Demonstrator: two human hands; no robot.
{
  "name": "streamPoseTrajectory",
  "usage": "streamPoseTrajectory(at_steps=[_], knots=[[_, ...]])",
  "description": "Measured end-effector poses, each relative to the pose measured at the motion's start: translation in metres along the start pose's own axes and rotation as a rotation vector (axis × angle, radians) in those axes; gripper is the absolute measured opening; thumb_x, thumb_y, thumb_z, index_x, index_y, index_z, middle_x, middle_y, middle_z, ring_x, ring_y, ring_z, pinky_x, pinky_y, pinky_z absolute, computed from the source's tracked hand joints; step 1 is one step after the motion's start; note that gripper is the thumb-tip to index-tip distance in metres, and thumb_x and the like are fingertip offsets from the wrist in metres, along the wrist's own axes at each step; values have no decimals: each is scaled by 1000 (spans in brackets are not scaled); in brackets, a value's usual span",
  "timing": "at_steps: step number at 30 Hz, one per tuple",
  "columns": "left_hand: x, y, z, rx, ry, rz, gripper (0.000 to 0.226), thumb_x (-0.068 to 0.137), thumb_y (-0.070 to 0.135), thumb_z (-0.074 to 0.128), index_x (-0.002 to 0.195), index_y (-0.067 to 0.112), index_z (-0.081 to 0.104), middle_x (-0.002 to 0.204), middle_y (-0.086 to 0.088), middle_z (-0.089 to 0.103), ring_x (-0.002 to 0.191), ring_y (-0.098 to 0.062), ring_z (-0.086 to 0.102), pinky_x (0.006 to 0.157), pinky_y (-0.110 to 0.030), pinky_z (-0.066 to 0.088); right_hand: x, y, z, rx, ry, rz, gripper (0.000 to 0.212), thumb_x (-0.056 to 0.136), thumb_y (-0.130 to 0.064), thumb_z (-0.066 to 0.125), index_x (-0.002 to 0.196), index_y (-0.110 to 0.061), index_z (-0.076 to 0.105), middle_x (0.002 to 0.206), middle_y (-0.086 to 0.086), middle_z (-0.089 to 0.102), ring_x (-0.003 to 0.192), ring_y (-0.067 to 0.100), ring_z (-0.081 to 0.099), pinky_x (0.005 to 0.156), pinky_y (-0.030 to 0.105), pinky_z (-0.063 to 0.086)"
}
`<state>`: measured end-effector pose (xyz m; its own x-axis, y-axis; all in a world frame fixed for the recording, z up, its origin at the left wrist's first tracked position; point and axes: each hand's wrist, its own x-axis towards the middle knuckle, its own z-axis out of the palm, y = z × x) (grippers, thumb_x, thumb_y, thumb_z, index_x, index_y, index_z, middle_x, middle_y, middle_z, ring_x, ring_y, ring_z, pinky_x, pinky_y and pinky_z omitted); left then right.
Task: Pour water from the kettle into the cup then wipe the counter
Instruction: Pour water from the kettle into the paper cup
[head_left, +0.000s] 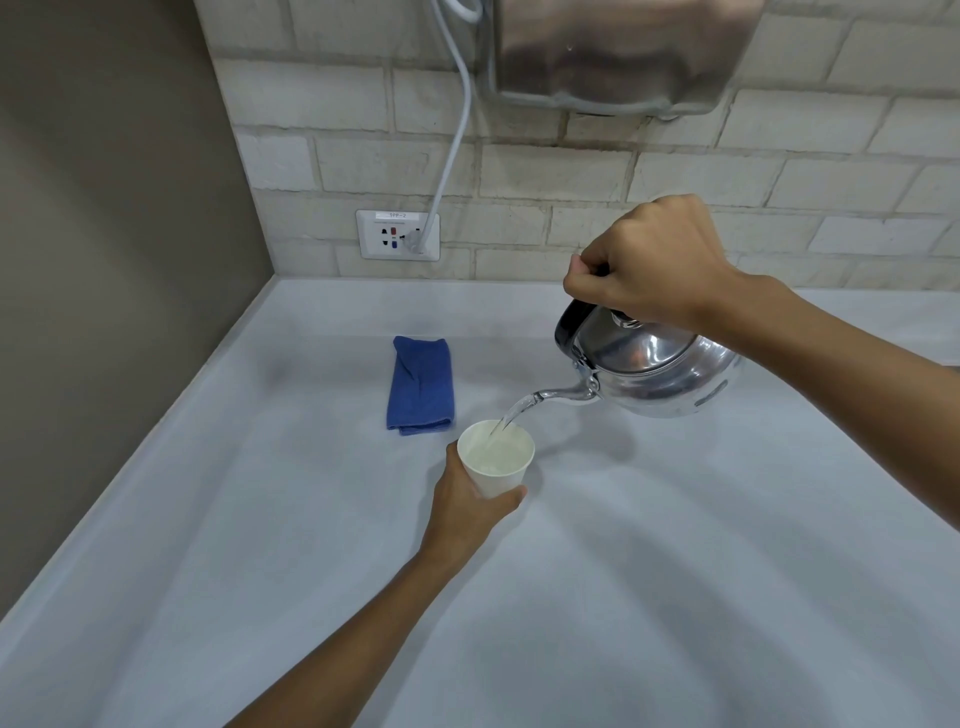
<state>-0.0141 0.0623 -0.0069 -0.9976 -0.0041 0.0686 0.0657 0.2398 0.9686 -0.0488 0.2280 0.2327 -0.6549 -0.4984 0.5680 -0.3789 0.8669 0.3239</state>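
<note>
Standing on the pale counter (675, 597), white paper cup (497, 458), partly filled, being gripped low on its side by the left hand (467, 501). Streaming into it from the spout, clear water. Tilting above and right, shiny metal kettle (657, 371) (black handle), right hand (652, 262) fisting tight around that handle. Lying beyond, folded blue cloth (421, 385).
</note>
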Motion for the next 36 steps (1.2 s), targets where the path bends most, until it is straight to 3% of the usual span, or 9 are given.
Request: streamPoseTrajectory(at_steps=[5,17,22,31,36], knots=[[0,-2,0,0,5,8,75,60,18,83,119,22,38,106,9,49,94,-9,47,63,7,36,-1,2,1,2,-6,0,37,73,-17,46,42,-12,28,40,5,21,44,18,15,48,21,9],[0,-2,1,-5,13,10,74,57,20,85,109,32,34,103,14,49,88,-3,48,62,7,35,-8,1,12,84,32,68,36,71,-19,46,42,-13,26,40,6,19,43,18,15,47,20,8],[-1,-4,1,-11,21,19,74,57,20,85,111,32,35,98,25,46,88,8,47,65,7,35,-21,5,33,205,39,173,39,73,-23,47,40,-13,26,37,4,21,40,17,18,46,19,12],[-1,-6,3,-7,58,15,77,58,20,85,117,28,37,100,23,47,90,-1,48,68,8,33,-27,24,68,412,25,398,49,75,-22,49,35,-17,21,34,-2,18,37,14,17,46,22,22],[-1,-6,3,-2,48,-1,78,58,21,85,116,32,35,99,29,44,89,15,46,67,8,34,-12,39,93,510,30,599,46,75,-21,50,36,-15,26,29,0,24,39,16,22,50,23,28]])
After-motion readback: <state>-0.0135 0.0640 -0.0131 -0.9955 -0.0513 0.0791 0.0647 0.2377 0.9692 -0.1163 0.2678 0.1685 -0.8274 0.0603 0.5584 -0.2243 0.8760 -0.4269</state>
